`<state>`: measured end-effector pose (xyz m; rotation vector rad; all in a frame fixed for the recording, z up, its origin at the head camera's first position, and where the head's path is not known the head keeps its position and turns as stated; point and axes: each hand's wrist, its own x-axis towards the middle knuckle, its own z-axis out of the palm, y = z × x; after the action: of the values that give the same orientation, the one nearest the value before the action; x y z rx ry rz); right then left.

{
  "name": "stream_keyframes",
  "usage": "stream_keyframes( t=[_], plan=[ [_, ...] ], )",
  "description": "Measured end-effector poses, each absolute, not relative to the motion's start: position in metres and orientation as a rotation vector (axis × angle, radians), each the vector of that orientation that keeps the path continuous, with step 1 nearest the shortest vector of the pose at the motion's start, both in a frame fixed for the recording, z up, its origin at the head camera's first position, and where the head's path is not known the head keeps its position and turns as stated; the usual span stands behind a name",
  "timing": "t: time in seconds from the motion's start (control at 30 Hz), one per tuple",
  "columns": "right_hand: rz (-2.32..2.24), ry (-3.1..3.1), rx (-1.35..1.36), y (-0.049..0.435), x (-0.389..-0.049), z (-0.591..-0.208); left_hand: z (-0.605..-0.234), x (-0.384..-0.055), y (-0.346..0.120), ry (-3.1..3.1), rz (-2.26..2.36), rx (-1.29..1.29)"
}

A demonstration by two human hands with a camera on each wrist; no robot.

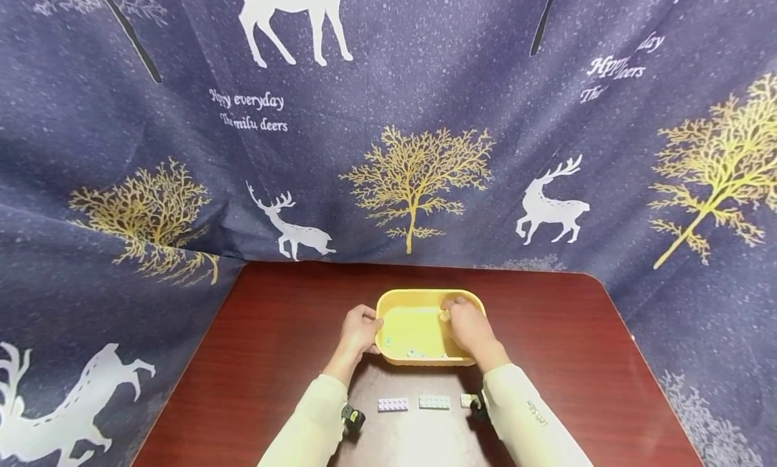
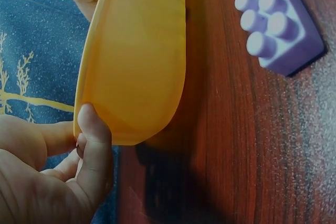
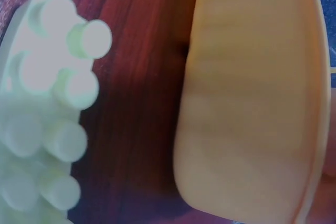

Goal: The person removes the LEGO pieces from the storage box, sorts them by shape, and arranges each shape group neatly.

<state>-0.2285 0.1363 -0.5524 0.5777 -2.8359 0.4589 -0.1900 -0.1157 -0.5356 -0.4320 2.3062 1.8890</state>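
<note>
A yellow plastic bin (image 1: 419,361) stands on the table in the head view, with a few small pale pieces (image 1: 413,353) on its floor. My left hand (image 1: 359,328) pinches the bin's left rim between thumb and fingers; the left wrist view shows the thumb on the outer wall (image 2: 136,61). Inside the bin at its right end, my right hand (image 1: 469,324) pinches a small pale yellow block (image 1: 445,315) at the fingertips. In the right wrist view the bin's wall (image 3: 252,93) hides most of that hand.
In front of the bin lie a purple toy brick (image 1: 392,404), a pale mint brick (image 1: 434,402) and a cream brick (image 1: 467,400) partly covered by the right wrist camera (image 1: 479,407). The reddish-brown table (image 1: 273,318) meets a dark blue printed cloth (image 1: 388,82) at its back.
</note>
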Motion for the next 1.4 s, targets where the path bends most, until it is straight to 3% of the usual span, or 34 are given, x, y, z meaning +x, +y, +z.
stream_keyframes(
  t=[1.4],
  plan=[
    [0.611, -2.694, 0.541, 0.163, -0.187, -0.502, -0.540, -0.191, -0.116, 2.304, 1.896, -0.431]
  ],
)
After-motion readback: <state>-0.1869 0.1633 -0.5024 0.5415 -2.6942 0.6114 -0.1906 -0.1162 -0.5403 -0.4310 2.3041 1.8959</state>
